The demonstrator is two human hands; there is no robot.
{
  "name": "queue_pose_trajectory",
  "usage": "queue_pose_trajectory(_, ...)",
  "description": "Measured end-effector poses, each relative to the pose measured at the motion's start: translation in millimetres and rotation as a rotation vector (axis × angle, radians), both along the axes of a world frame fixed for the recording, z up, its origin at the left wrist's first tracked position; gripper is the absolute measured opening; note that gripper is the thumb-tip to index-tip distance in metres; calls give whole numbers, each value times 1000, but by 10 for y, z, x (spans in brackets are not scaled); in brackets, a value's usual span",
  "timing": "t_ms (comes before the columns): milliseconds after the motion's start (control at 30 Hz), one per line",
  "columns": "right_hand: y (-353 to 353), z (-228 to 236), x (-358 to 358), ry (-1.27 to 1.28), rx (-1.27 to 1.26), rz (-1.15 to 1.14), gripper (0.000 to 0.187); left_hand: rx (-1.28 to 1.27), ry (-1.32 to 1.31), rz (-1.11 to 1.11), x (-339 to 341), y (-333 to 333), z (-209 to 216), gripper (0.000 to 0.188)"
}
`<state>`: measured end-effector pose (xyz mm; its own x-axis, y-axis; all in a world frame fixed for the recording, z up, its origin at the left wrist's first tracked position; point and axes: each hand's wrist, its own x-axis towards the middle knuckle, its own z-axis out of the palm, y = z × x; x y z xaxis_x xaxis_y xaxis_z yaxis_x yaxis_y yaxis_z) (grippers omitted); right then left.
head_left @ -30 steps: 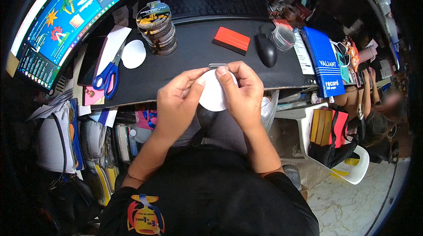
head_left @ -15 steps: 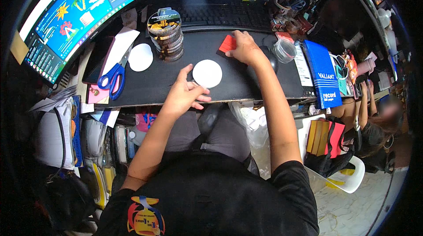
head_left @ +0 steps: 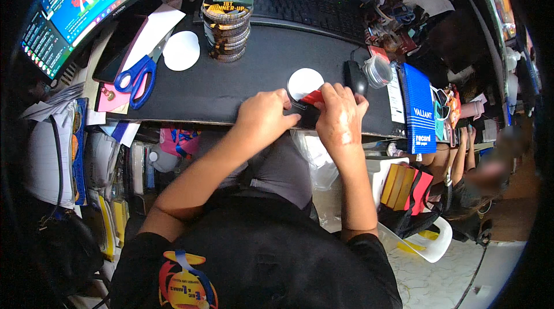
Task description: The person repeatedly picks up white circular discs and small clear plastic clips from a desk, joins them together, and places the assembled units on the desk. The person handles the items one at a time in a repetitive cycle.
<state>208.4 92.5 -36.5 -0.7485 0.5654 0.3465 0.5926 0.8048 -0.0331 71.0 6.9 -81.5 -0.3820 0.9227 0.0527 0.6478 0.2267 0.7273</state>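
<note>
A white round disc [head_left: 304, 84] lies on the black desk top in front of me, at the tips of both hands. My right hand [head_left: 339, 115] is closed on a small red and dark block [head_left: 312, 97], which touches or overlaps the disc's lower right edge. My left hand [head_left: 261, 117] is beside the disc's lower left, its fingers curled and its thumb apart from the index finger. I see nothing held in it, though its inner side is partly hidden. More white discs [head_left: 181, 51] lie to the left. A stack of round clear cases with printed faces [head_left: 227, 26] stands behind.
Blue-handled scissors [head_left: 142, 81] lie on papers at the left. A black mouse [head_left: 355, 77], clear round lids [head_left: 378, 72] and a blue record book [head_left: 418, 107] are at the right. The keyboard [head_left: 306, 14] sits at the back. Another person's arms [head_left: 463, 147] show far right.
My right hand has brought the red block nearer, to the disc's edge. My left hand has moved right and its fingers have curled. The view has shifted and turned.
</note>
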Motion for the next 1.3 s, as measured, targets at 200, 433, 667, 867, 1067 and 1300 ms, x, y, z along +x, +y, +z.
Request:
queue_pose_trajectory(200, 115, -183, -92, 62, 84, 15, 30, -38, -183, -328, -315, 165, 10, 20)
queue_pose_trajectory(433, 56, -192, -215, -27, 121, -18, 32, 133, -231, -200, -661, 935, 41, 20)
queue_pose_trajectory(667, 17, -217, -277, -52, 92, -67, 32, -2, -204, -602, -756, 1253, -46, 26)
queue_pose_trajectory(867, 5, -234, -313, -12, 164, 20, 37, 0, 135, -639, -629, 1198, -62, 17)
queue_pose_trajectory(1067, 128, -227, -350, -35, 179, 38, 21, 202, 39, -194, -603, 1072, -62, 25)
queue_pose_trajectory(1300, 651, -334, -536, 79, 263, 121, 28, 800, 183, 305, -296, 470, -23, 16)
